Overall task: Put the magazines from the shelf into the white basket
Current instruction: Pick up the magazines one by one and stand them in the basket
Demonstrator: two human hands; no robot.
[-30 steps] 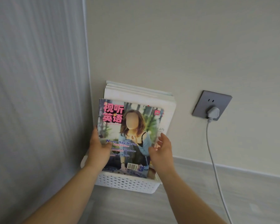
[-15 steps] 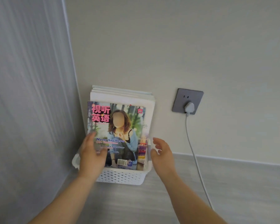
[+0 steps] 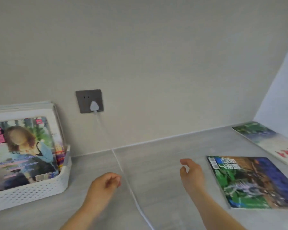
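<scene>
1. The basket (image 3: 40,195) sits at the left end of the shelf (image 3: 156,163), against the wall. It is already packed with a stack (image 3: 23,110) of upright magazines, and the front cover (image 3: 23,150) shows a woman in blue.
2. As far as I can see, two are left out. A green magazine (image 3: 256,183) lies flat on the right, and a pale magazine (image 3: 269,143) lies beyond it near the corner, partly cut off from view.
3. I'd say the job is well past halfway, with those two to go.
4. The left hand (image 3: 105,185) hovers low, just left of the white cable (image 3: 123,173). Its fingers are loosely curled and it holds nothing.
5. The right hand (image 3: 191,175) reaches toward the green magazine, near its edge but not touching. Its fingers are relaxed, slightly bent, and empty.
6. The cable runs between the hands, so it could snag a magazine carried back to the basket.
</scene>
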